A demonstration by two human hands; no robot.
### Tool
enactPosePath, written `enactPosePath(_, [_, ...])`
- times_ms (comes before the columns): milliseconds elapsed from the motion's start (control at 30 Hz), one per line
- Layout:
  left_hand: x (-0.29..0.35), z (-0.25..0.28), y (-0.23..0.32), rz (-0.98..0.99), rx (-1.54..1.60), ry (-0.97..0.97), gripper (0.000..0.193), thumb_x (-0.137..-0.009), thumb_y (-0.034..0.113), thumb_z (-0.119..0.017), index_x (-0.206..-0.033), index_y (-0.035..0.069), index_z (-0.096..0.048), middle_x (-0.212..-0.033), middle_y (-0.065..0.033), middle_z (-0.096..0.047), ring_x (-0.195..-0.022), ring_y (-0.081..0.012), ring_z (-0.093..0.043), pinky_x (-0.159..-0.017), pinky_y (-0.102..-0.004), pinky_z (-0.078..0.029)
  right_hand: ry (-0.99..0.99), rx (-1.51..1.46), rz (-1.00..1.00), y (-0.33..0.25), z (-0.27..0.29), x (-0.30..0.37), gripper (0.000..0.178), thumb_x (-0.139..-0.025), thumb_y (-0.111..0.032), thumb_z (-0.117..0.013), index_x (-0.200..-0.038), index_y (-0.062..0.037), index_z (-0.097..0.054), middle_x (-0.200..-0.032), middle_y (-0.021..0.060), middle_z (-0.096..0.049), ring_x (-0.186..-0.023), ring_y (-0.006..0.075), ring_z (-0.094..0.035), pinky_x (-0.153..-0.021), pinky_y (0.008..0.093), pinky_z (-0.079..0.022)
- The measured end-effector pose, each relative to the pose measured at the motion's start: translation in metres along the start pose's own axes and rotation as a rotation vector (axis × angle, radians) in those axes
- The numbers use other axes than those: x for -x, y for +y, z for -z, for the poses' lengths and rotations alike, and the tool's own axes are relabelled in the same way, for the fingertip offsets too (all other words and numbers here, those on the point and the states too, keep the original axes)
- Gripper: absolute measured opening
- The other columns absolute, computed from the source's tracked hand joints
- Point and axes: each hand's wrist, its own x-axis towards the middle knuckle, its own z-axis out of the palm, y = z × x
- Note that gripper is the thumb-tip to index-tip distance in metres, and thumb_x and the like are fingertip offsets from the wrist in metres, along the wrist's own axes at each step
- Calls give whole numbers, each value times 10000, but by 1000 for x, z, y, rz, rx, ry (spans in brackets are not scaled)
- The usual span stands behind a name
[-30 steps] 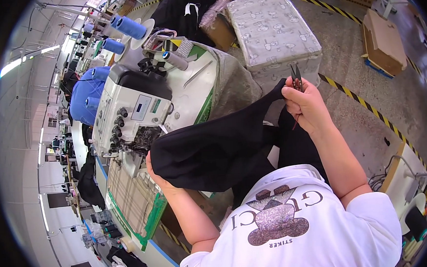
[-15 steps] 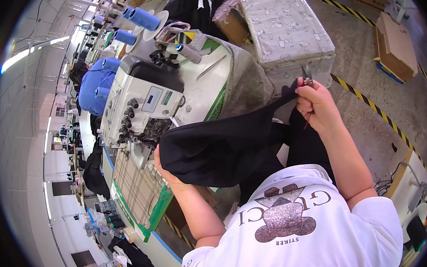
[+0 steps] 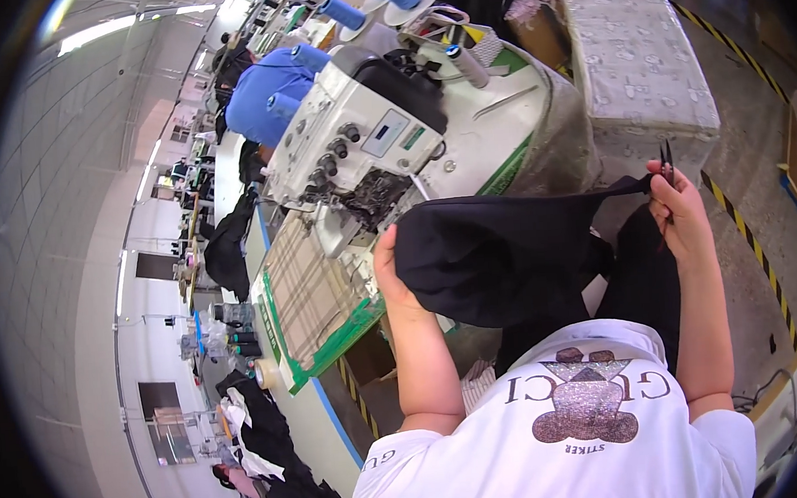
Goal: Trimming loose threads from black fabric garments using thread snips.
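Observation:
A black piece of cloth [image 3: 508, 251] is stretched between my two hands above my lap. At its left edge my left hand [image 3: 393, 272] grips the cloth, its fingers partly hidden behind the fabric, close to the needle area of the overlock sewing machine [image 3: 363, 123]. My right hand [image 3: 681, 209] pinches the cloth's narrow right end. A small pair of thread snips [image 3: 667, 158] is also in that hand, with the blades pointing up and away from me.
A patterned, plastic-wrapped box [image 3: 638, 61] stands beyond my right hand. Thread cones [image 3: 340, 13] rise behind the machine, and tweezers [image 3: 506, 101] lie on its white table. A board edged with green tape [image 3: 315, 295] is left of my left hand. Another person in blue [image 3: 270, 92] sits beyond the machine.
The whole view has swung, so machine, box and hands appear farther right. The cloth's right end hangs a little lower in the picture; both hands keep their hold.

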Motion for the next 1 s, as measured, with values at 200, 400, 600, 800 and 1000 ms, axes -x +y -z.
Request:
enactPosePath(200, [4, 2, 3, -60, -312, 13, 369, -835, 180, -622, -1124, -33, -536, -1116, -174, -599, -1035, -260, -589, -967, -401, -427, 128, 13, 50, 7, 19, -9, 138, -832, -63, -632, -947, -50, -556, -653, -48, -454, -485, 34, -363, -429, 177, -257])
enactPosePath(400, [5, -17, 17, 72, -974, 78, 268, -788, 196, -708, -935, 5, -592, -878, -15, -602, -781, -79, -537, -730, -205, -406, 314, 0, 130, 4, 65, -26, 137, -839, -124, -654, -952, -92, -584, -653, -64, -472, -497, 40, -372, -441, 185, -260])
enactPosePath(600, [5, -12, 29, 148, -950, -181, 317, -730, 280, -762, -761, 46, -552, -858, -16, -533, -796, -98, -472, -696, -234, -365, 351, -94, 204, -10, 111, -37, 155, -843, -93, -648, -975, -47, -581, -626, -42, -429, -518, 74, -345, -482, 214, -270])
enactPosePath(800, [1, -2, 24, 12, -753, -294, 371, -693, 308, -789, -688, 68, -507, -815, -39, -495, -789, -154, -460, -718, -278, -355, 377, -110, 221, -7, 153, -46, 120, -851, -99, -639, -945, -53, -581, -612, -43, -414, -520, 72, -341, -488, 215, -272])
enactPosePath(1000, [1, -7, 27, -67, -712, -342, 357, -709, 309, -775, -694, 72, -508, -830, -44, -468, -835, -182, -455, -742, -309, -356, 413, -122, 220, -3, 173, -50, 60, -870, -107, -612, -910, -71, -584, -609, -50, -423, -499, 66, -341, -478, 213, -271])
